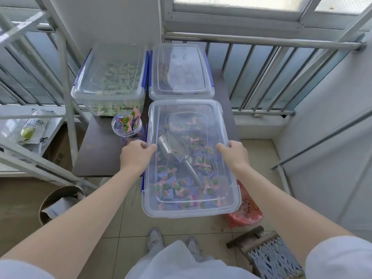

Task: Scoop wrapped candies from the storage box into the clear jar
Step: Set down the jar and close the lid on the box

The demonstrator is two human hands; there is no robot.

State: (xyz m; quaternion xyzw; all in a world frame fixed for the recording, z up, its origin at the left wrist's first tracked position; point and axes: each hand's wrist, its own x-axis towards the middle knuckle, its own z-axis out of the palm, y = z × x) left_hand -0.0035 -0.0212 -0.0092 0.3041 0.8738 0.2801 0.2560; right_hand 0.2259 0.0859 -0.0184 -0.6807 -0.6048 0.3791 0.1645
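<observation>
Beside the balcony railing [261, 77], on the dark worktop [96, 158], we gripped the storage box lid [187, 109] with our left hand [134, 156] and right hand [233, 154]. Candies [181, 190] and scoop [175, 152] lay inside; the filled jar [126, 123] stood just left.

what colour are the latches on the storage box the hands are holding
Blue, on the clear storage box; one latch shows best at its left side in the head view.

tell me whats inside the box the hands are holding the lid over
Through the clear lid, the storage box holds wrapped candies and a metal scoop lying on them. Whatever is beneath the candy layer is covered.
</observation>
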